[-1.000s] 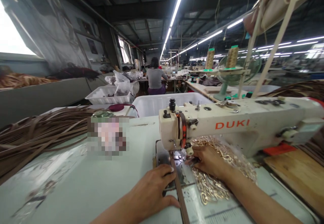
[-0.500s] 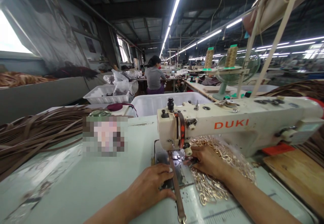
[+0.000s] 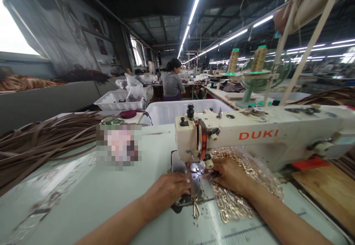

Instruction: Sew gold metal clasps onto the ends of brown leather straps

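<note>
A cream sewing machine (image 3: 249,136) stands on the pale green table (image 3: 91,200). My left hand (image 3: 166,191) lies on the needle plate with its fingers curled down over a narrow brown strap (image 3: 192,186). The strap's gold ring end (image 3: 195,210) shows just in front of my fingers. My right hand (image 3: 230,174) rests to the right of the presser foot, fingers pinched near the needle, lying on a heap of gold metal chains (image 3: 235,200). What its fingertips hold is hidden.
A big pile of brown straps (image 3: 41,141) covers the table's left side. White plastic bins (image 3: 169,112) stand behind the machine. Thread cones (image 3: 259,58) and a green fan (image 3: 249,86) rise at the right. A wooden board (image 3: 330,193) lies right. A person (image 3: 172,84) sits farther back.
The brown strap has fed forward through the machine, so its trailing length is gone and its gold ring end now lies near my left fingers. Both hands stay at the needle.
</note>
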{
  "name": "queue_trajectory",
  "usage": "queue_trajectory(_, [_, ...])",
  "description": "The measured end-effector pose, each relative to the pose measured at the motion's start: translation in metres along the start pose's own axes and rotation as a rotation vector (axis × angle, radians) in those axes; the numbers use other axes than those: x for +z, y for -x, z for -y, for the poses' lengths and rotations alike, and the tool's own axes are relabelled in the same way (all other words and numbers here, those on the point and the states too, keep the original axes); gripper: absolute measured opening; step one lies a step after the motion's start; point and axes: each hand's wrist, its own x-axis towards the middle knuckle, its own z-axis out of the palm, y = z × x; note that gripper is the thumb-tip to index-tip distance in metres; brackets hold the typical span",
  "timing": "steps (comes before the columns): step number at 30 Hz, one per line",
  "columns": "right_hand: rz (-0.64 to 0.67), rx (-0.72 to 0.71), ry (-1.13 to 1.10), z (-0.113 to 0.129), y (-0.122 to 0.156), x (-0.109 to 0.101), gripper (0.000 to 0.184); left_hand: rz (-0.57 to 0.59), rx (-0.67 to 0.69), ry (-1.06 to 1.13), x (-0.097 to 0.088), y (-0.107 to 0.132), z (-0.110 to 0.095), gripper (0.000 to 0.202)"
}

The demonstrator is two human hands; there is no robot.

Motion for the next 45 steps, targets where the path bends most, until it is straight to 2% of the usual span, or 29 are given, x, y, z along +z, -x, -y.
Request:
queue_trajectory(11, [0.009,0.015,0.015,0.003,0.000,-0.003,0.012,-0.025,0.018,-0.083,0.001,-0.006,0.033,0.026])
queue_trajectory(21, [0.038,0.030,0.018,0.006,-0.001,-0.006,0.013,-0.017,-0.146,-0.184,0.000,-0.011,0.042,0.022])
queue_trajectory(23, [0.046,0.034,0.032,0.005,-0.001,-0.005,0.011,0.013,-0.156,-0.201,-0.006,-0.015,0.044,0.021])
queue_trajectory(25, [0.054,0.039,0.052,0.005,-0.001,-0.003,0.011,0.086,-0.110,-0.206,-0.012,-0.020,0.046,0.026])
queue_trajectory(27, [0.064,0.042,0.077,0.006,-0.001,-0.004,0.013,0.168,-0.051,-0.213,-0.015,-0.025,0.046,0.022])
queue_trajectory(33, [0.105,0.057,0.178,0.027,-0.001,-0.021,0.021,0.271,-0.078,-0.326,-0.004,-0.032,0.041,0.021])
queue_trajectory(35, [0.110,0.069,0.210,0.039,0.004,-0.027,0.021,0.274,-0.108,-0.342,-0.004,-0.028,0.037,0.018])
queue_trajectory(38, [0.111,0.070,0.222,0.060,0.021,-0.032,0.020,0.235,-0.180,-0.322,-0.014,-0.012,0.021,0.016])
queue_trajectory(40, [0.078,0.067,0.133,0.075,0.034,-0.030,0.020,0.182,-0.237,-0.294,-0.023,0.007,0.001,0.019])
queue_trajectory(42, [-0.007,0.065,-0.040,0.090,0.044,-0.024,0.018,0.071,-0.329,-0.183,-0.030,0.030,-0.026,0.024])
queue_trajectory(43, [-0.058,0.057,-0.136,0.098,0.046,-0.020,0.020,-0.014,-0.403,-0.047,-0.032,0.042,-0.040,0.025])
queue_trajectory(45, [-0.122,0.018,-0.290,0.115,0.042,-0.010,0.046,-0.313,-0.640,0.556,-0.034,0.064,-0.069,0.029])
